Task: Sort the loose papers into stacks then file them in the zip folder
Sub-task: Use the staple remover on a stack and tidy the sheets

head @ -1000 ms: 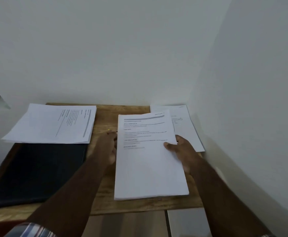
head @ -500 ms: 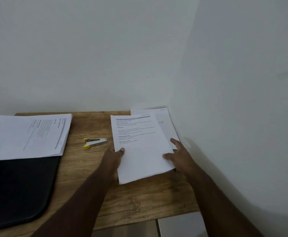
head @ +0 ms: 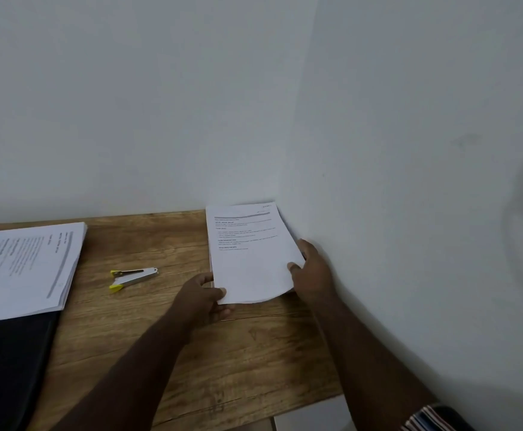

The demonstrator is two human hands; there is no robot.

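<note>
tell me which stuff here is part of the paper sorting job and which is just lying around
Part of the job:
- paper stack by the wall, held by left hand and right hand
- second paper stack at left
- black folder under it

Just lying about:
- stapler on the table

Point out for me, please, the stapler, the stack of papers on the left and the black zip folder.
stapler (head: 134, 276): head view, on its metal body.
left stack of papers (head: 20, 269): head view, on the top sheet's middle.
black zip folder (head: 8, 362): head view, on its bare cover below the stack.
</note>
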